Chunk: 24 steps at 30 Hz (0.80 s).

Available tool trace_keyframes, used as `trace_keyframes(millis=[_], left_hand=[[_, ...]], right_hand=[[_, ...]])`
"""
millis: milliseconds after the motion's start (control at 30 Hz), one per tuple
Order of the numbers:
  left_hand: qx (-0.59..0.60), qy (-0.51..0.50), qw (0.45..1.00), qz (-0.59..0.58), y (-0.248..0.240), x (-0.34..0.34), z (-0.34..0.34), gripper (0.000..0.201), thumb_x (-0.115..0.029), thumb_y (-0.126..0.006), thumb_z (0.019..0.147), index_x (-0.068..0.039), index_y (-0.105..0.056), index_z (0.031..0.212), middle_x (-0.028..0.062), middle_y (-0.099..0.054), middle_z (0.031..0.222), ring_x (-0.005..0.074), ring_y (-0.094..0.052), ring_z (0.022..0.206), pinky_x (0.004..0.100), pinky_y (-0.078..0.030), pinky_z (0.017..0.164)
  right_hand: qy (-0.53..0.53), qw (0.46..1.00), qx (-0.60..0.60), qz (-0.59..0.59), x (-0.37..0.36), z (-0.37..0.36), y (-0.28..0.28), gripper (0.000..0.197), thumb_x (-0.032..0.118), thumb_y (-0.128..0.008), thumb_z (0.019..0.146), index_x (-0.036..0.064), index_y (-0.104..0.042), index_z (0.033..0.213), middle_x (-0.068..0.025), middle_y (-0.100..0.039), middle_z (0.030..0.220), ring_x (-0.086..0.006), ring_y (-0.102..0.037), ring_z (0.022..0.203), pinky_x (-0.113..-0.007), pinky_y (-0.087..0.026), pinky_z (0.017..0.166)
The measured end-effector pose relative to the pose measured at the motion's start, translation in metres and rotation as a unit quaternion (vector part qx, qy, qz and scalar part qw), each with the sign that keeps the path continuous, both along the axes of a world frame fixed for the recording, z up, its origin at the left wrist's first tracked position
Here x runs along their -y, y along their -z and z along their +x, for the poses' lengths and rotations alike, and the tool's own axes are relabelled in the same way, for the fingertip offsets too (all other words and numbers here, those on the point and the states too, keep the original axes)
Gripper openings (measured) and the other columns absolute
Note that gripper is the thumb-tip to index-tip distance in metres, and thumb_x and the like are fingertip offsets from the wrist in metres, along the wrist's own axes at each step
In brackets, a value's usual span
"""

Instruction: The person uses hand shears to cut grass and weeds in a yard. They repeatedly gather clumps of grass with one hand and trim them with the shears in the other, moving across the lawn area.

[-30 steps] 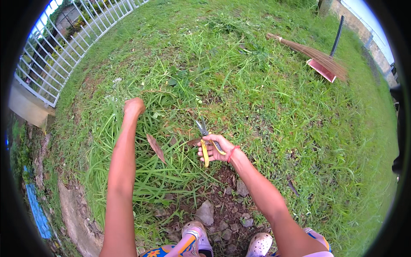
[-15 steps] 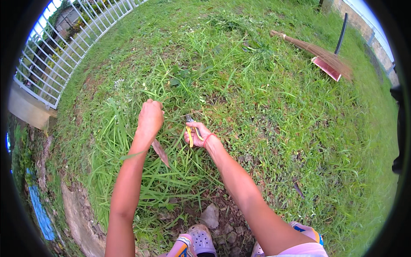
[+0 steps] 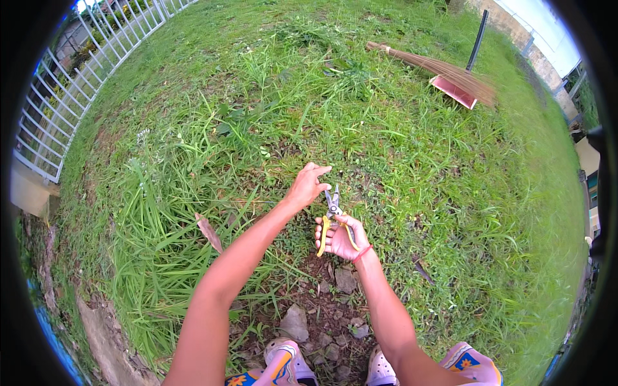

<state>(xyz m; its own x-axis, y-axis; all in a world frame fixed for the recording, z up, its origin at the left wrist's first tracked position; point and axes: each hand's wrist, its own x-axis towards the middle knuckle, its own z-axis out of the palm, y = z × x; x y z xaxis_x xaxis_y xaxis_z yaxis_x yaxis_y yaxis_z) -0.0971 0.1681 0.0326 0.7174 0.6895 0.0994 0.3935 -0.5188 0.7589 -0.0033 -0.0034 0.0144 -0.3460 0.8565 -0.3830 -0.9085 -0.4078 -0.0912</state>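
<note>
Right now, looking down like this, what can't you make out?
All in the head view:
Left hand: whether it pinches anything; too small to tell.
Yellow-handled shears: part of one handle, covered by the right hand.
Dustpan: its back, behind the broom.
Right shoe: heel, cut off by the lower edge.

The left hand and the right hand are bare, as are both forearms, and a thin red band circles the right wrist. Clothing shows at the lower edge in pale pink-lilac, patterned with blue patches, orange flowers and curving stripes. The pale lilac clogs have rounded toes pierced with small round holes.
</note>
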Motion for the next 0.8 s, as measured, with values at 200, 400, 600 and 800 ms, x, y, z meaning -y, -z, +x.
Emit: trace_keyframes(millis=[200, 400, 600, 800], left_hand=[[0.005, 0.009, 1.000, -0.002, 0.003, -0.009, 0.048, 0.021, -0.015, -0.069, 0.079, -0.006, -0.070, 0.097, 0.0120, -0.067, 0.085, 0.0277, -0.063, 0.070, 0.0353, -0.049, 0.067], [0.061, -0.022, 0.995, -0.078, -0.004, -0.024, 0.032, 0.021, -0.020, -0.068, 0.083, -0.004, -0.071, 0.097, 0.0091, -0.071, 0.083, 0.0122, -0.064, 0.071, 0.0287, -0.051, 0.070], [0.062, -0.026, 0.979, -0.191, -0.008, -0.040, -0.014, 0.022, -0.017, -0.065, 0.087, -0.002, -0.070, 0.102, 0.0034, -0.070, 0.084, 0.0069, -0.059, 0.072, 0.0237, -0.050, 0.070], [0.111, -0.003, 0.972, -0.207, -0.007, -0.042, 0.006, 0.024, -0.017, -0.062, 0.089, 0.001, -0.068, 0.104, 0.0081, -0.070, 0.095, 0.0121, -0.065, 0.089, 0.0256, -0.052, 0.081]], right_hand=[[0.016, 1.000, -0.014, 0.003, -0.041, 0.022, 0.016, 0.049, 0.034, -0.055, 0.083, -0.0044, -0.052, 0.112, -0.0171, -0.059, 0.096, -0.0290, -0.060, 0.089, -0.044, -0.050, 0.084], [0.084, 0.993, 0.061, -0.053, -0.063, 0.018, 0.013, 0.028, 0.026, -0.059, 0.083, -0.0014, -0.055, 0.085, -0.0083, -0.054, 0.072, -0.0184, -0.051, 0.061, -0.031, -0.044, 0.056], [-0.008, 0.995, 0.099, 0.009, -0.020, 0.012, -0.006, 0.032, 0.027, -0.057, 0.086, -0.0016, -0.057, 0.102, -0.0123, -0.062, 0.085, -0.0249, -0.063, 0.077, -0.039, -0.053, 0.071], [-0.018, 0.996, 0.076, -0.053, -0.068, 0.029, 0.005, 0.042, 0.033, -0.059, 0.084, -0.0041, -0.058, 0.103, -0.0140, -0.062, 0.086, -0.0258, -0.062, 0.079, -0.040, -0.053, 0.075]])
